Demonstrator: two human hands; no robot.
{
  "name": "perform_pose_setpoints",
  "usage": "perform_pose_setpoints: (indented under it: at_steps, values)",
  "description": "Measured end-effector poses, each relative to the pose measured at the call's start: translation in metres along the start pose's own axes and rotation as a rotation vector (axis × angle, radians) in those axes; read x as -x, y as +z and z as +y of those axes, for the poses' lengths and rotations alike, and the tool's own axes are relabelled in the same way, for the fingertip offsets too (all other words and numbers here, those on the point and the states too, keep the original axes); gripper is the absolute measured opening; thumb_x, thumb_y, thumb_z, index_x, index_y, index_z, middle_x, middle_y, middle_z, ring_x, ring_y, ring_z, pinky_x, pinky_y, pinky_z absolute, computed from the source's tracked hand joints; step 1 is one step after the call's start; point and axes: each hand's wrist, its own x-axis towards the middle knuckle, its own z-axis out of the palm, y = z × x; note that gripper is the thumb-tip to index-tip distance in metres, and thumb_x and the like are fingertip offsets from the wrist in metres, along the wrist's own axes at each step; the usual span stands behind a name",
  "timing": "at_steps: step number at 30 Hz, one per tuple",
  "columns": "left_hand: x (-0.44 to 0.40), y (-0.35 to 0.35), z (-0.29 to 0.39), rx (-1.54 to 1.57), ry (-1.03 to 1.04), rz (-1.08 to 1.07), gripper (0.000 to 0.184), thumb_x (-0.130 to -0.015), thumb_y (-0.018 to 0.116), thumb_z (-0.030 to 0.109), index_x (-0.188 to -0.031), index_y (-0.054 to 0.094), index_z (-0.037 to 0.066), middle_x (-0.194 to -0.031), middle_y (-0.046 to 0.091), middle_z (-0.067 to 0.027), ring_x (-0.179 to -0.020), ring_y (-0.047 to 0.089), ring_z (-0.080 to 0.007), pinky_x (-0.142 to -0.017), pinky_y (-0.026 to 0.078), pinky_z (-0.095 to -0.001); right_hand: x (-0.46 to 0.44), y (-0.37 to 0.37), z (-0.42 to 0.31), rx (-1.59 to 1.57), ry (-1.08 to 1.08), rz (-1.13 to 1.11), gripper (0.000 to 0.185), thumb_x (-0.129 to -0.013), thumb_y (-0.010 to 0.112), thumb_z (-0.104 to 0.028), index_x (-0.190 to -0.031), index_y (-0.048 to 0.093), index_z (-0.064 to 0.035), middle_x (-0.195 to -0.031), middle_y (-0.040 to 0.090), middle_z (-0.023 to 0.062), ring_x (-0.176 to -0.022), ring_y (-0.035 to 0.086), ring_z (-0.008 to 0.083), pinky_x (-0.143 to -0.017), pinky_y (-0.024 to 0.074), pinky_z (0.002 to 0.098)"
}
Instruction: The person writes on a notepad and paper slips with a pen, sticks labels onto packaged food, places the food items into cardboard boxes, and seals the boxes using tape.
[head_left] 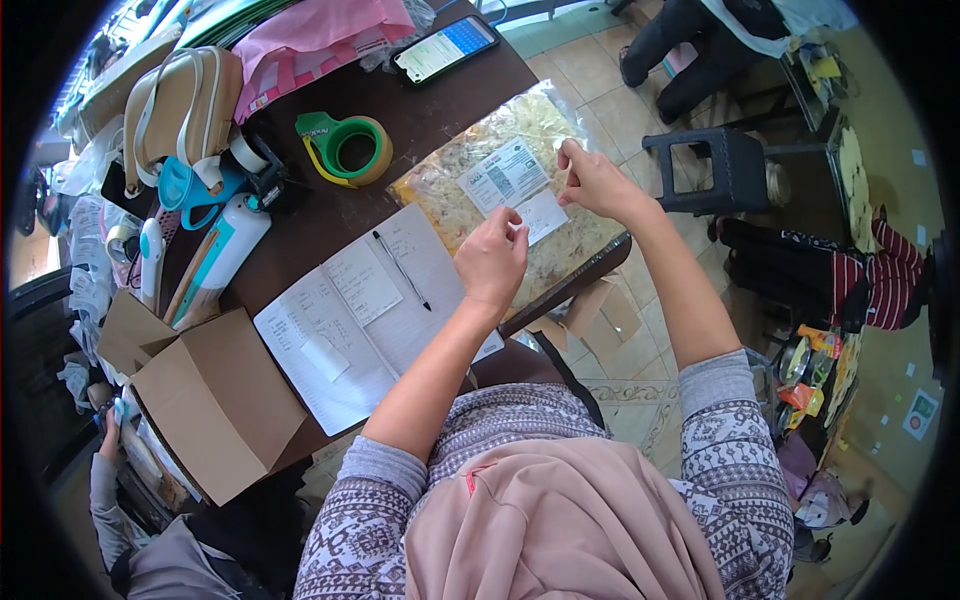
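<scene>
Now, shipping label (503, 176) on plastic-wrapped parcel (575, 247) at edge of worktop (330, 225), long axis running away from us; left hand (492, 261), right hand (602, 187) flank near end, fingers curled, whether pinching we can't tell.

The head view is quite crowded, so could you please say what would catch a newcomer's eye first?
Probably the left hand and right hand, both at the white label on the clear-wrapped package in the upper middle. Left of that, the green tape dispenser stands out, with an open notebook below it.
</scene>
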Motion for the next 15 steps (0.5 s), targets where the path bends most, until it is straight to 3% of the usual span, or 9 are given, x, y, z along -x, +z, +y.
perform_pose_setpoints:
  at_steps: [7,15]
  values:
    - [0.0,0.004,-0.004,-0.02,0.015,-0.011,0.012,-0.075,0.064,0.017,-0.082,0.055,0.013,-0.068,0.061,-0.0022,-0.063,0.061,-0.0234,-0.054,0.046,-0.036,0.001,0.013,-0.006,0.211,0.033,0.077,0.044,-0.065,0.073,-0.012,-0.096,0.041,-0.0059,-0.08,0.062,0.0191,-0.083,0.06,0.0379,-0.071,0.0461,0.0436]
    - [0.0,0.005,-0.008,-0.045,0.016,-0.022,0.012,-0.074,0.064,0.018,-0.082,0.055,0.013,-0.068,0.062,-0.0022,-0.064,0.061,-0.0232,-0.054,0.046,-0.0362,0.003,0.023,-0.001,0.391,-0.042,0.253,0.049,-0.062,0.075,-0.015,-0.095,0.041,-0.0049,-0.083,0.062,0.0176,-0.085,0.06,0.0362,-0.073,0.0453,0.0427]
